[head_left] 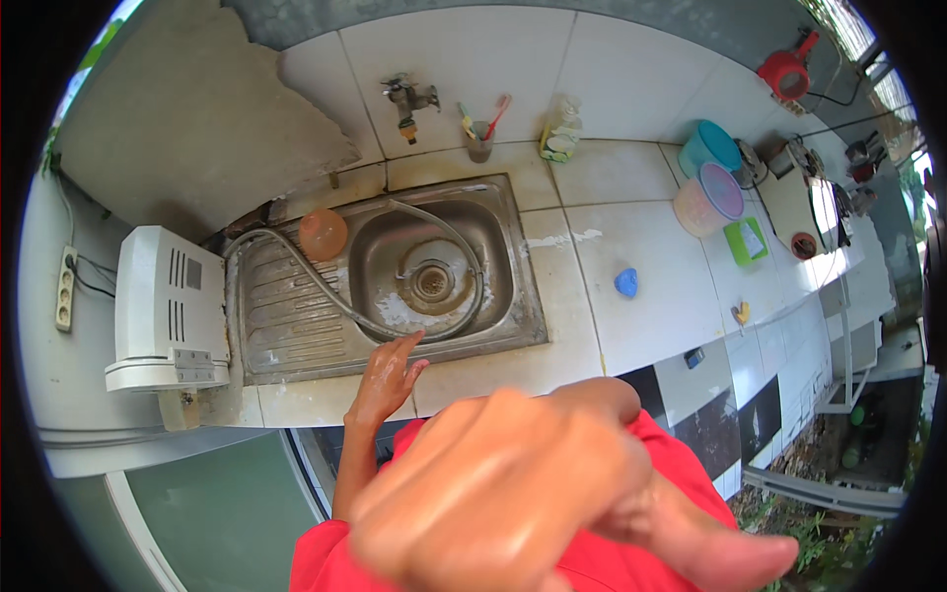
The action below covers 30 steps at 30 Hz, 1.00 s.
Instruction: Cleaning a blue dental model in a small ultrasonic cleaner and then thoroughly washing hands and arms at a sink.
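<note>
My left hand is over the front edge of the steel sink, fingers stretched out and thumb apart, with whitish wet streaks on its back. Its fingertips are next to a grey hose that lies across the drainboard and curls inside the basin; whether they touch it I cannot tell. My right hand is raised very close, large and blurred, in front of my red clothing. Its thumb sticks out to the lower right, while the other fingers bend out of sight. An orange rounded bowl sits on the drainboard.
Above the sink is a wall tap. Behind stand a cup with toothbrushes and a soap bottle. To the right lie a blue piece, a pink-lidded tub and a green box. A white cabinet stands left.
</note>
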Each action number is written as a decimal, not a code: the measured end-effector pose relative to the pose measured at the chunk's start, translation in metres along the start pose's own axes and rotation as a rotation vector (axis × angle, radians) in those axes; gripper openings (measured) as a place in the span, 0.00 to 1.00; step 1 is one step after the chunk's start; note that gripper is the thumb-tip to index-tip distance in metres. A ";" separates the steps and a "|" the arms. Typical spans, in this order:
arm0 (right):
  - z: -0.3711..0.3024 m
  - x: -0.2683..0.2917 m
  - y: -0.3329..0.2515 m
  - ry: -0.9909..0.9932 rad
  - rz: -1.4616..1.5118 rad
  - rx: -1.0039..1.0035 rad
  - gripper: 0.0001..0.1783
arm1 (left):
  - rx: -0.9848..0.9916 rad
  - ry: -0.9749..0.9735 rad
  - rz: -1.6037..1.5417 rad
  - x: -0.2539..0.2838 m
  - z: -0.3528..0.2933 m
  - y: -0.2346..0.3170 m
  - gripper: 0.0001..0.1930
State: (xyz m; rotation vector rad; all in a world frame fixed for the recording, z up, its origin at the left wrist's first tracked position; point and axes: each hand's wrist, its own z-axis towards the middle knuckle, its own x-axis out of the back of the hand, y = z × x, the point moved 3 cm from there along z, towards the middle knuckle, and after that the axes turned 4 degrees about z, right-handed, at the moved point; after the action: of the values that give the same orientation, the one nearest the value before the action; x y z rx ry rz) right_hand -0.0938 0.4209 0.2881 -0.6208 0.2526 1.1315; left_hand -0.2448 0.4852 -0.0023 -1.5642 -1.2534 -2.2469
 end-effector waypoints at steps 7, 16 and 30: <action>-0.003 -0.013 -0.017 -0.240 -0.052 0.014 0.38 | 0.110 -0.099 -0.017 0.000 -0.001 0.002 0.23; -0.027 -0.019 -0.014 -0.156 0.147 -0.097 0.28 | 0.068 -0.063 -0.027 -0.007 0.004 0.007 0.22; -0.033 0.028 -0.037 -0.354 -0.486 -0.087 0.20 | 0.218 -0.096 -0.248 0.070 0.002 -0.003 0.24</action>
State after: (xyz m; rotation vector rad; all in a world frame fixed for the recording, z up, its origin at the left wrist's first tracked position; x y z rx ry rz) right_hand -0.0447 0.4128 0.2603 -0.5100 -0.2443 0.7640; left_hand -0.2770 0.5116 0.0542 -1.5245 -1.7412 -2.0985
